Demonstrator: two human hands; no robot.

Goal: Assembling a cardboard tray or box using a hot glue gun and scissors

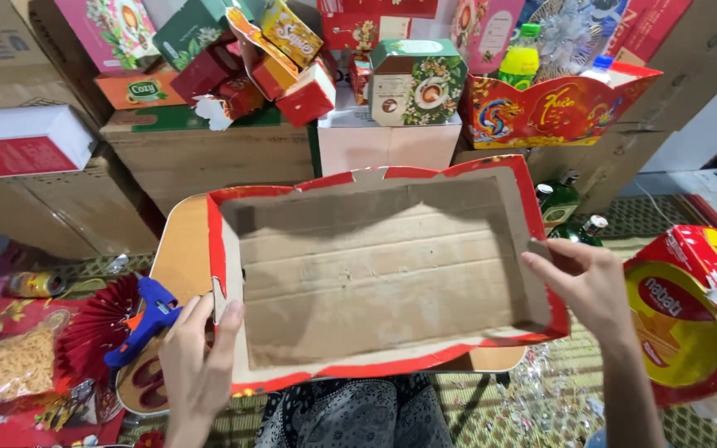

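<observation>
While both hands grip its short ends, the red-edged cardboard tray [379, 270] is held tilted over the small wooden table [182, 253].

From the head view, the left hand [197, 365] pinches the tray's left wall, thumb inside, and the right hand [587, 286] clasps the right wall flap. Steady work here likely means even pressure on both walls, so the corners stay square; the blue glue gun [147, 319] lies just beside the left hand.

The cardboard tray [383, 265] hides most of the small wooden table [180, 257] beneath it, and all but the caps and shoulders of two green bottles [570, 217] behind its right wall. The red box [695, 311] is cut off by the right edge, and the bag of yellow strands [6, 369] by the left
</observation>
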